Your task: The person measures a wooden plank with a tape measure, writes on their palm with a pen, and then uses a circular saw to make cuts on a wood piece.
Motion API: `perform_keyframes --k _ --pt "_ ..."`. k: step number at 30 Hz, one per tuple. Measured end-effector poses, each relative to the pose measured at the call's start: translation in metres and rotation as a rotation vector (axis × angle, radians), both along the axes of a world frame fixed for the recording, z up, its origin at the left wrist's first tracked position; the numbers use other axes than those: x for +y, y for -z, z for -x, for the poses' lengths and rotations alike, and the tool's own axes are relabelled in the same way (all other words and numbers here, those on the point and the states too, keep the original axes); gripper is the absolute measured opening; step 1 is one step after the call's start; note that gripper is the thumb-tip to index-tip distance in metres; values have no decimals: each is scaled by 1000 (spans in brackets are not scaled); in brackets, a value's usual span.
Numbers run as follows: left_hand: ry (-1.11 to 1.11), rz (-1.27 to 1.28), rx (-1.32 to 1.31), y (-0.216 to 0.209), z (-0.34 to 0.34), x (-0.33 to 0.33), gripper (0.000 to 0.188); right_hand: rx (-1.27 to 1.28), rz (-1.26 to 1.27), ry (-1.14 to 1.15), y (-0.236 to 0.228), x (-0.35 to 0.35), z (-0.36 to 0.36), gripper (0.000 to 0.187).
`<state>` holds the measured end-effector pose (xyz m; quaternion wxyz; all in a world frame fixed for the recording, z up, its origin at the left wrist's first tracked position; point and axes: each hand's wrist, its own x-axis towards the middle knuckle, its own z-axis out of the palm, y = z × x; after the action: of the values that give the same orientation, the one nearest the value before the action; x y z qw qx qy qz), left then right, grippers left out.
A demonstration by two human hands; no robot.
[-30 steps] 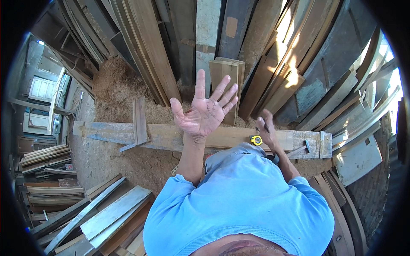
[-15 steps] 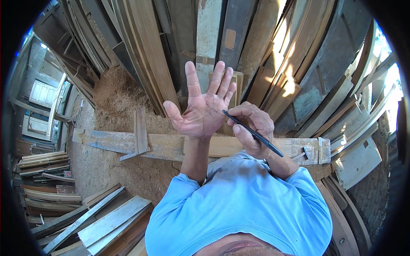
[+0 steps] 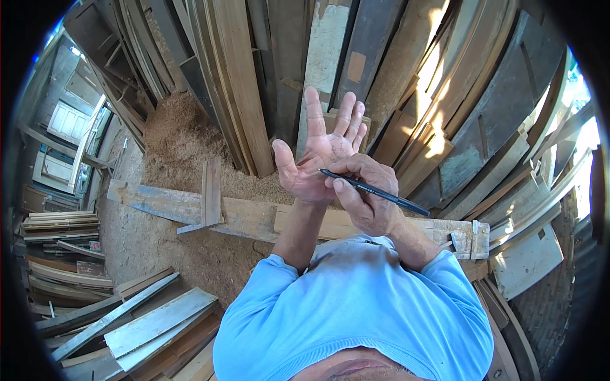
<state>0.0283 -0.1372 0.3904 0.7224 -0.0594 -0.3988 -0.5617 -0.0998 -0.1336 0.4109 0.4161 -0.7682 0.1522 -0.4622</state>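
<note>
Palm up and fingers spread, my left hand [image 3: 321,162] is held out in front of me above the plank. Dark pen marks show on its palm, below the fingers. My right hand [image 3: 372,193] pinches a dark pen [image 3: 397,200] between thumb and fingers. The pen slants, its writing tip close to the middle of the left palm; whether it touches the skin I cannot tell. The lower right part of the left palm is hidden behind my right hand.
A long worn plank [image 3: 248,222] lies crosswise below my hands, with a short board [image 3: 211,190] across it and a hammer [image 3: 451,243] at its right end. Sawdust [image 3: 181,130] is heaped at the left. Tall boards [image 3: 238,82] lean ahead; stacked planks [image 3: 159,324] lie lower left.
The pen tip has moved from the marked upper palm down and left toward mid-palm. The right hand now covers more of the left palm. The view has shifted slightly.
</note>
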Motion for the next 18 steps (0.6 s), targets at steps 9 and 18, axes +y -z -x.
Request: perform_keyframes --k 9,18 --pt "-35 2 18 4 -7 -2 100 -22 53 -5 8 -8 -12 15" --pt "-55 4 -12 6 -11 -5 99 -43 -12 59 9 -9 -18 14"
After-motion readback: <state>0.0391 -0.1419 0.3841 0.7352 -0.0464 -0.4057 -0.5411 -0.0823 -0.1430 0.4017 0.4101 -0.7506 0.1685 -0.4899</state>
